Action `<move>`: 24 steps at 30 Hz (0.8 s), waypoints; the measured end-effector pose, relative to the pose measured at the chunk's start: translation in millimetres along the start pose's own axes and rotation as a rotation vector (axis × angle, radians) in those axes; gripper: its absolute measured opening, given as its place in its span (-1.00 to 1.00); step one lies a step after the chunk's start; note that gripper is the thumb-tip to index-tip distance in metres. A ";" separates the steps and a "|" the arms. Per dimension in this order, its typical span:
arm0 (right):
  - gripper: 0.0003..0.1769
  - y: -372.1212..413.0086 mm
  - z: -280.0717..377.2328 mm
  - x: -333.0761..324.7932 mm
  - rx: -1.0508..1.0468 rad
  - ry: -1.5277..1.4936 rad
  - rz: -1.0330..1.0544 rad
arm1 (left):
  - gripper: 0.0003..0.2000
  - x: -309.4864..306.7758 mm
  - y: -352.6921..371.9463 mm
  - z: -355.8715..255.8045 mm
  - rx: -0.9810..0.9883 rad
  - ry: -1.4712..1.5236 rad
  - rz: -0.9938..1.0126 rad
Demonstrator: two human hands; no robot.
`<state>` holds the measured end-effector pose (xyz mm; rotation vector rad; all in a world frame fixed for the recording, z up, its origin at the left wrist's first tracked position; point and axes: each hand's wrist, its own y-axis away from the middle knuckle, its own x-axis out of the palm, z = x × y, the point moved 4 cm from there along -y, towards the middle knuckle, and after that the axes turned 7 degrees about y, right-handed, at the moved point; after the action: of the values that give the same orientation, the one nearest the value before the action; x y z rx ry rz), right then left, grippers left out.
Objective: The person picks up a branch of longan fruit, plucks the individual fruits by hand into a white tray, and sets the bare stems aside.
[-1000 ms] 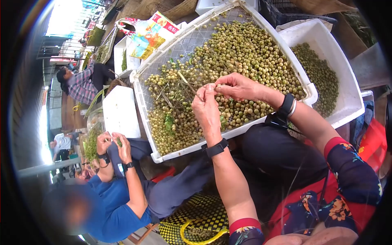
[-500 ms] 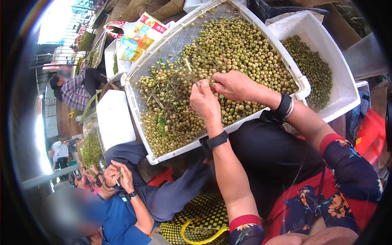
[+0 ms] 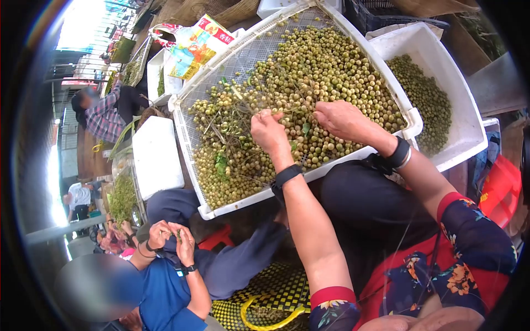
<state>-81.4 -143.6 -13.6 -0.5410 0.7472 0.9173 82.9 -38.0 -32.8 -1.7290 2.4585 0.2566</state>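
A large white perforated plastic tray (image 3: 243, 58) is heaped with small round yellow-green fruit (image 3: 331, 60). Mixed in on the left side are thin brown stems (image 3: 229, 129) and some green leaves (image 3: 222, 165). Over the middle of the heap, my left hand (image 3: 270, 134) is closed in a pinch on a thin stem, whose end shows at the fingertips. My right hand (image 3: 345, 120) is a short way to the right, its fingers pressed together above the fruit. What they hold, if anything, is too small to make out.
A white foam box (image 3: 466, 118) of smaller green fruit stands to the right. Left are a white foam lid (image 3: 157, 160) and a printed bag (image 3: 199, 47). A co-worker in a blue shirt (image 3: 171, 287) sits lower left, beside a yellow-black woven basket (image 3: 276, 281).
My hands, close together before, have drawn apart: the left slightly left, the right to the right. The co-worker's hands have moved slightly to the right.
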 end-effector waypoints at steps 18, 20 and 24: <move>-0.70 -50.8 2.5 24.1 0.054 -1.160 0.311 | -0.80 5.4 25.6 -44.7 -0.003 0.124 0.328; -0.72 -46.2 5.9 25.6 0.077 -1.249 0.286 | -0.80 10.4 27.2 -42.4 -0.052 0.207 0.298; -0.77 -43.1 7.6 26.7 0.098 -1.377 0.166 | -0.80 18.2 29.3 -32.8 -0.159 0.330 0.211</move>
<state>-31.5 -146.7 -24.8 0.2995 -0.4258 1.1386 49.0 -51.9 -2.4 -1.6864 2.9392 0.2049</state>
